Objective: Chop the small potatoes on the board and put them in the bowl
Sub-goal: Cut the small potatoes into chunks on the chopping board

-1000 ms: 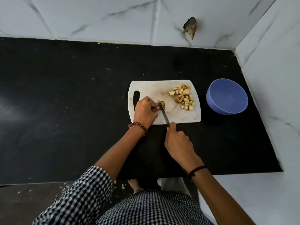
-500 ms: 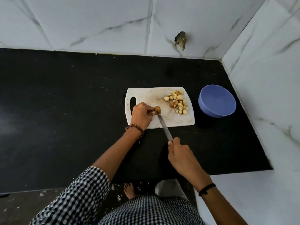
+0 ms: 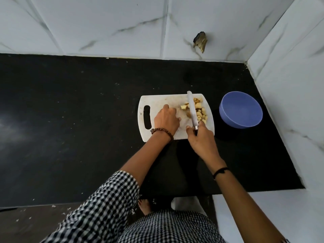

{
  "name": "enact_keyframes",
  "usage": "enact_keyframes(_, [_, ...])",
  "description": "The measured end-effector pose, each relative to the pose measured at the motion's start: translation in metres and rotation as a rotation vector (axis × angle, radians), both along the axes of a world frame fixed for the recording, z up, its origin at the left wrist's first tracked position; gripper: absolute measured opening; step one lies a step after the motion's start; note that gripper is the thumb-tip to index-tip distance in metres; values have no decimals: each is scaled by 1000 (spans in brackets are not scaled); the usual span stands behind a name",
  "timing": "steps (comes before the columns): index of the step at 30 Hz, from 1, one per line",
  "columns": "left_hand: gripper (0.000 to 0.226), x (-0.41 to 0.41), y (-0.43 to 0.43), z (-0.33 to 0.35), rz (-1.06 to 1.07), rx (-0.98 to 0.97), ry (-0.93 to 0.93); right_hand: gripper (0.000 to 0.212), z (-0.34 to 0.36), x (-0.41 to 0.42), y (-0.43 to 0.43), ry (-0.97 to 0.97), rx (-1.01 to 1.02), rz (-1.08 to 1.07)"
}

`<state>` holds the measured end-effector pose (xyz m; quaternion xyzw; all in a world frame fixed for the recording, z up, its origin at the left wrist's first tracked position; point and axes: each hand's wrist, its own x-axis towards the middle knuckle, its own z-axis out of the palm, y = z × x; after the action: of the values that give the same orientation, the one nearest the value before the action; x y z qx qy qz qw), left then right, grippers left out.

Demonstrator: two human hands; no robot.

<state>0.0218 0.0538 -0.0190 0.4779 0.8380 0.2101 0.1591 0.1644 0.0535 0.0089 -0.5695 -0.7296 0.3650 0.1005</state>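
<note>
A white cutting board (image 3: 157, 100) lies on the black counter. A pile of chopped potato pieces (image 3: 201, 111) sits on its right end. My right hand (image 3: 201, 139) grips the handle of a knife (image 3: 192, 109), whose blade lies across the left side of the pile, tip pointing away from me. My left hand (image 3: 166, 120) rests palm down on the middle of the board, just left of the blade; whatever is under its fingers is hidden. The blue bowl (image 3: 241, 109) stands to the right of the board and looks empty.
The black counter (image 3: 70, 128) stretches far to the left. White marble walls close off the back and the right side, right behind the bowl. A broken hole (image 3: 199, 41) shows in the back wall. My bare foot (image 3: 144, 206) is on the floor below the counter edge.
The knife has moved from the board's near edge up and right onto the chopped pile. My left hand has shifted forward on the board, and the potato piece it pinched is no longer visible.
</note>
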Motion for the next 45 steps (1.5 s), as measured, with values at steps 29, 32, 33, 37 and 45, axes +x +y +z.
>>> enact_keyframes(29, [25,-52,-42,-15,41,188,-201,32,-26,-53,15,75,121,35])
enact_keyframes(32, [19,-53,-35,-11,22,172,-219,34,-28,-65,21,123,128,25])
enact_keyframes(33, [18,-54,-34,-11,23,166,-239,31,-29,-67,23,122,121,36])
enact_keyframes(37, [19,-61,-35,-16,72,151,-374,24,-33,-65,27,121,113,73])
enact_keyframes(45, [23,-64,-39,-12,-71,134,-346,38,-35,-59,25,173,106,103])
